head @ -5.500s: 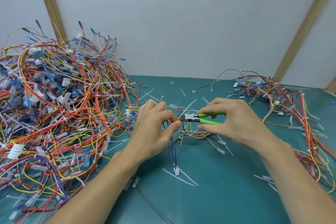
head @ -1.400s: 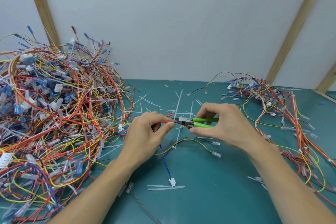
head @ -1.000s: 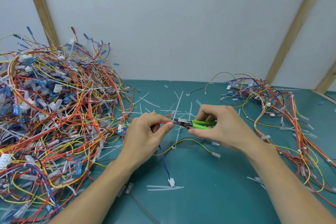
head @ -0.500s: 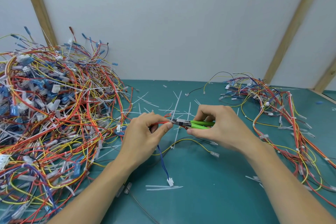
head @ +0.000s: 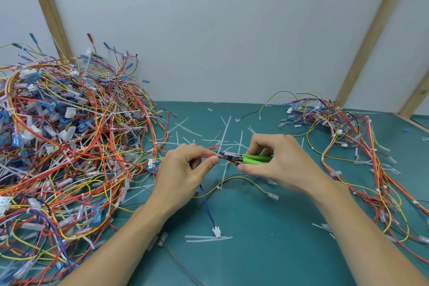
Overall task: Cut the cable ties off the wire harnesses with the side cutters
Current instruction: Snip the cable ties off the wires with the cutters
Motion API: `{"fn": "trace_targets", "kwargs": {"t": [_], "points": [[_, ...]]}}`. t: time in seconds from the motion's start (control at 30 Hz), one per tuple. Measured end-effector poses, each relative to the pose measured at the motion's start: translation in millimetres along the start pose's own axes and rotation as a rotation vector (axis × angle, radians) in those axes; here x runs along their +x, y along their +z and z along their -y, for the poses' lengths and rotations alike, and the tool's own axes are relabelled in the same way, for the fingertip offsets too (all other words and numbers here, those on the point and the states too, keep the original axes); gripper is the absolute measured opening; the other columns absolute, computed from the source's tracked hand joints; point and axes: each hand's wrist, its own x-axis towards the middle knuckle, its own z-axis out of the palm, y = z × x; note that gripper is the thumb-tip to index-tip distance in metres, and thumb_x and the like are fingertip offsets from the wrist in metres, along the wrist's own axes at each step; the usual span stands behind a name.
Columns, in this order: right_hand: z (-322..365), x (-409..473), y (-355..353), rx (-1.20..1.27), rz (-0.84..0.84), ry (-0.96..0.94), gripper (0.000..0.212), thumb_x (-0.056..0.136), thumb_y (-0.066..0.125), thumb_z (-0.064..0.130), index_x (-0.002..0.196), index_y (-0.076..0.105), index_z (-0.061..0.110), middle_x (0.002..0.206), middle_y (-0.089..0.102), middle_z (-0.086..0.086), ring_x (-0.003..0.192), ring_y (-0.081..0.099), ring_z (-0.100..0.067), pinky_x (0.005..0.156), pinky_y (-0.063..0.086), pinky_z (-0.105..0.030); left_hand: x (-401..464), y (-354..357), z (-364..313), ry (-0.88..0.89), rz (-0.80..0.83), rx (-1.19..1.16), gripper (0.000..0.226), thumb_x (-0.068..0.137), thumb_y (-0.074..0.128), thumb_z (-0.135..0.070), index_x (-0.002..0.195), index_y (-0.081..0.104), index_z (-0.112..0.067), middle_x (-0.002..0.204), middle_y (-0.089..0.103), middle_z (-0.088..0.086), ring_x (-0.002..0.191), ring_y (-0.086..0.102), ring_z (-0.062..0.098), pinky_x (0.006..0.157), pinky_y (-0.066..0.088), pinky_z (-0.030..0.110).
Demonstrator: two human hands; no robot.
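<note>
My left hand (head: 183, 169) pinches a small wire harness (head: 204, 157) of red wires between thumb and fingers, above the middle of the green table (head: 267, 239). A blue wire with a white connector (head: 216, 232) hangs down from it, and a yellow wire (head: 250, 180) trails to the right. My right hand (head: 276, 162) grips the green handles of the side cutters (head: 246, 159). The cutter jaws meet the red wires right at my left fingertips. The cable tie at the jaws is too small to make out.
A large heap of tied harnesses (head: 65, 141) fills the left side of the table. A smaller spread of wires (head: 362, 146) lies on the right. Cut white tie pieces (head: 222, 134) are scattered behind my hands, with two strips (head: 206, 238) in front. A white wall stands at the back.
Both hands have stayed nearly still over the last second, the cutters held at the same spot on the red wires. Earlier the hands worked a little higher and farther right.
</note>
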Motion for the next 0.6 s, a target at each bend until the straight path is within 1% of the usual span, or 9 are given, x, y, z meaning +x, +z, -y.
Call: {"fn": "trace_targets", "kwargs": {"t": [0.23, 0.37, 0.47, 0.53, 0.6], "points": [[1.5, -0.7, -0.2, -0.017, -0.01, 0.0, 0.035, 0.072, 0.087, 0.049, 0.073, 0.064, 0.023, 0.069, 0.066, 0.017, 0.06, 0.051, -0.01, 0.058, 0.039, -0.026, -0.1, 0.7, 2.4, 0.004, -0.002, 0.0, 0.002, 0.088, 0.077, -0.029, 0.088, 0.078, -0.029, 0.059, 0.048, -0.003, 0.063, 0.045, 0.016, 0.062, 0.039, 0.04], [1.3, -1.0, 0.9, -0.013, -0.023, 0.002, 0.034, 0.072, 0.087, 0.048, 0.072, 0.063, 0.024, 0.07, 0.067, 0.019, 0.06, 0.051, -0.008, 0.06, 0.039, -0.027, 0.3, 0.6, 3.1, 0.013, -0.003, -0.006, 0.003, 0.088, 0.076, -0.029, 0.088, 0.078, -0.028, 0.06, 0.051, -0.002, 0.063, 0.044, 0.014, 0.061, 0.035, 0.033], [1.0, -0.6, 2.7, -0.014, -0.029, 0.016, 0.035, 0.072, 0.085, 0.052, 0.073, 0.063, 0.026, 0.071, 0.066, 0.02, 0.061, 0.052, -0.008, 0.06, 0.039, -0.028, 1.1, 1.1, 2.1, 0.0, -0.015, -0.022, 0.003, 0.088, 0.076, -0.03, 0.087, 0.078, -0.027, 0.059, 0.05, -0.003, 0.062, 0.044, 0.014, 0.061, 0.034, 0.031], [2.2, -0.1, 6.7, 0.016, -0.079, 0.048, 0.034, 0.072, 0.084, 0.055, 0.075, 0.063, 0.029, 0.071, 0.067, 0.018, 0.061, 0.053, -0.007, 0.06, 0.04, -0.028, 1.5, 0.6, 1.2, -0.014, -0.033, -0.049, 0.006, 0.088, 0.075, -0.032, 0.087, 0.078, -0.027, 0.056, 0.045, -0.007, 0.061, 0.043, 0.013, 0.06, 0.033, 0.026], [4.1, 1.3, 11.0, 0.152, -0.159, 0.103, 0.03, 0.074, 0.083, 0.052, 0.075, 0.065, 0.029, 0.072, 0.068, 0.012, 0.062, 0.056, -0.01, 0.062, 0.045, -0.03, 1.7, -0.6, 0.0, -0.022, -0.037, -0.068, 0.01, 0.087, 0.073, -0.037, 0.087, 0.078, -0.028, 0.055, 0.042, -0.009, 0.06, 0.042, 0.012, 0.059, 0.031, 0.022]]}}
